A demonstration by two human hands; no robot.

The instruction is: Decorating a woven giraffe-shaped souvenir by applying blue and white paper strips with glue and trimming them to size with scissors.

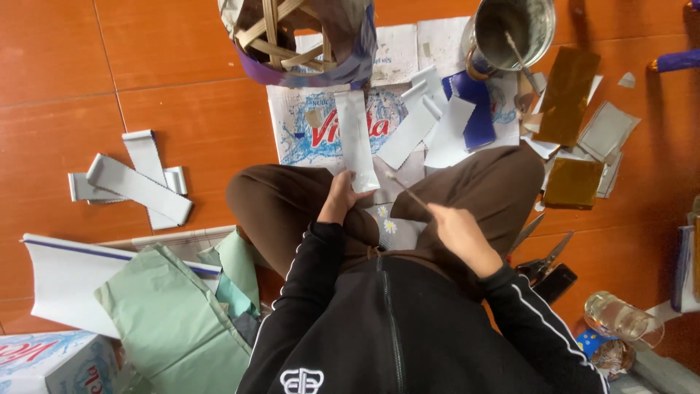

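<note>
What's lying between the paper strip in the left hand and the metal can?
In the head view, loose white paper strips and a blue piece lie between the held strip and the metal can.

Single head view — looks steeply down, close over lap, floor.

Paper strips (135,182) lie left of the knees, a metal can (510,29) ahead right, scissors (543,259) at right.
</note>
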